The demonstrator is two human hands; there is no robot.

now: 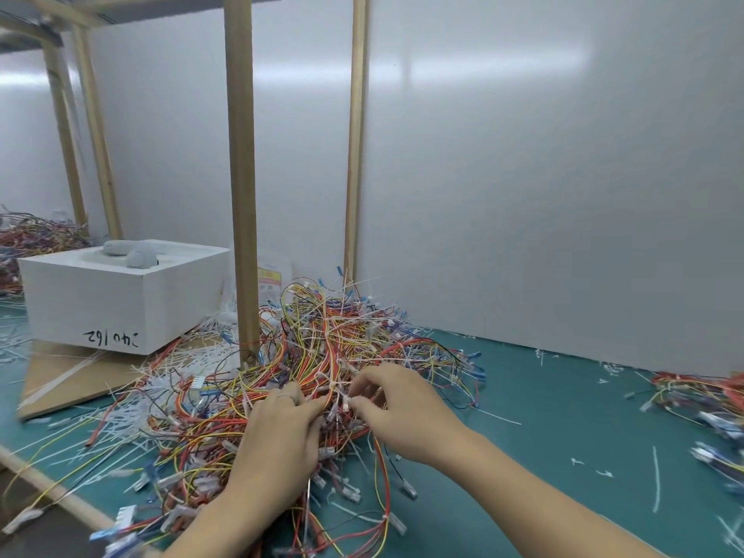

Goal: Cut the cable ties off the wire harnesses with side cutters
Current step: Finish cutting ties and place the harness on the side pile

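Both hands are deep in the wire pile [322, 356] at centre. The right hand [398, 412] curls and pinches a few strands; the left hand [282, 432] lies stretched into the tangle, grip unclear. A wooden post [241, 195] rises from the pile at 11 o'clock, a white box [100, 304] at 10. Tie scraps [656, 477] litter the green mat [543, 416] towards 4, and a second heap [704, 396] sits at 3.
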